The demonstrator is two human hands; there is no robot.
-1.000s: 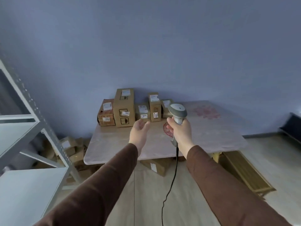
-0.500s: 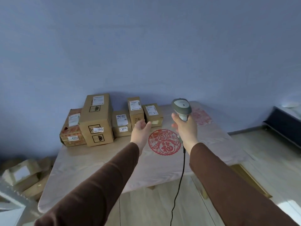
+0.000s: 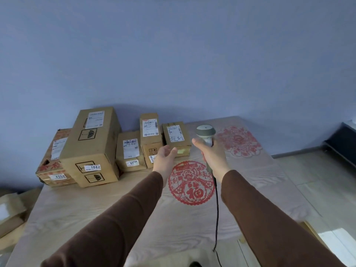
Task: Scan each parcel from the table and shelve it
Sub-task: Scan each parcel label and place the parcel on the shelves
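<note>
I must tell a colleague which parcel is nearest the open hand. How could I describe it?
Look at the table by the blue wall, at its row of five boxes. The parcel is at the row's right end, just beyond the left hand. Only its label carries large handwritten characters.

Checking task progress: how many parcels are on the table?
5, in a row by the wall: red-printed box, tall box, small box, narrow box, rightmost box. None seems hidden.
</note>
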